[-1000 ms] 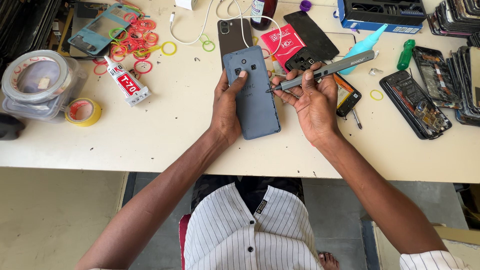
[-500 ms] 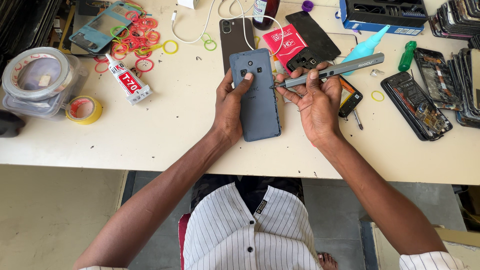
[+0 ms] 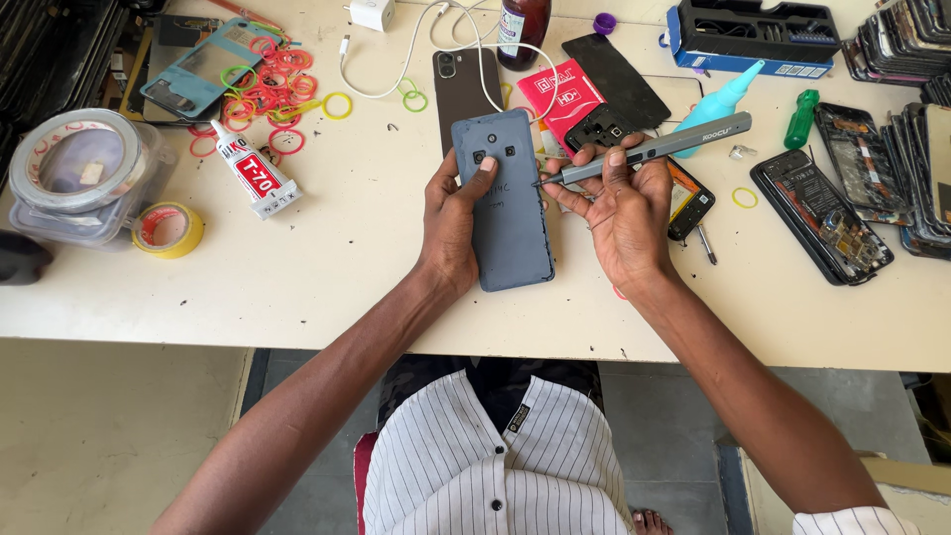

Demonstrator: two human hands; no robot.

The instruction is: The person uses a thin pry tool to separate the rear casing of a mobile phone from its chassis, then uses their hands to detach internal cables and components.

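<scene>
A blue-grey phone back (image 3: 513,213) lies camera side up on the cream table (image 3: 337,267). My left hand (image 3: 453,223) rests flat on its left half, pressing it down, index finger near the camera holes. My right hand (image 3: 619,213) is shut on a grey pen-shaped electric screwdriver (image 3: 654,149). Its tip touches the right edge of the phone about a third of the way down. The tool slants up to the right.
A glue tube (image 3: 256,176) and coloured rubber bands (image 3: 272,84) lie at the left, tape rolls (image 3: 166,230) beyond. A dark phone (image 3: 464,84), red packet (image 3: 555,94), blue bit case (image 3: 753,35) and several opened phones (image 3: 820,213) crowd the back and right.
The view has shifted slightly. The screwdriver tip has moved down the phone's right edge a little; both hands keep the same hold.
</scene>
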